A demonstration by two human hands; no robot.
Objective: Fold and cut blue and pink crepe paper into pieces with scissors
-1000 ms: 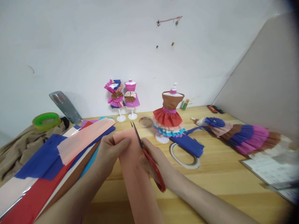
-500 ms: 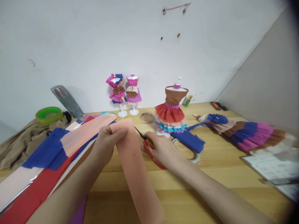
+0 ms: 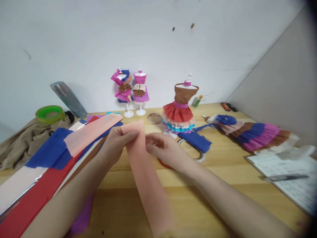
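A long peach strip of crepe paper [image 3: 146, 175] hangs from my left hand [image 3: 119, 142], its top end pinched between thumb and fingers. The strip's lower end runs down toward me and is blurred. My right hand [image 3: 165, 148] is at the strip's right edge, thumb and fingertips beside the paper. Below that palm shows the red handle of a pair of scissors [image 3: 163, 164]; the hand seems curled around them, and their blades are hidden. Just behind the right hand stands a small dress form [image 3: 184, 94] in a brown top and a tiered ruffled skirt.
Folded crepe paper in several colours [image 3: 49, 148] lies left. Two small dressed forms [image 3: 140, 89] stand by the wall. A tape roll [image 3: 201, 157] lies partly under blue paper [image 3: 198, 141]. To the right are a ruffled paper dress [image 3: 257, 134] and a written sheet [image 3: 289, 190] with a pen.
The scissors' blades, earlier pointing at the strip's top edge, no longer show. My right thumb and fingers have come up to the paper's edge. The view has tilted down slightly.
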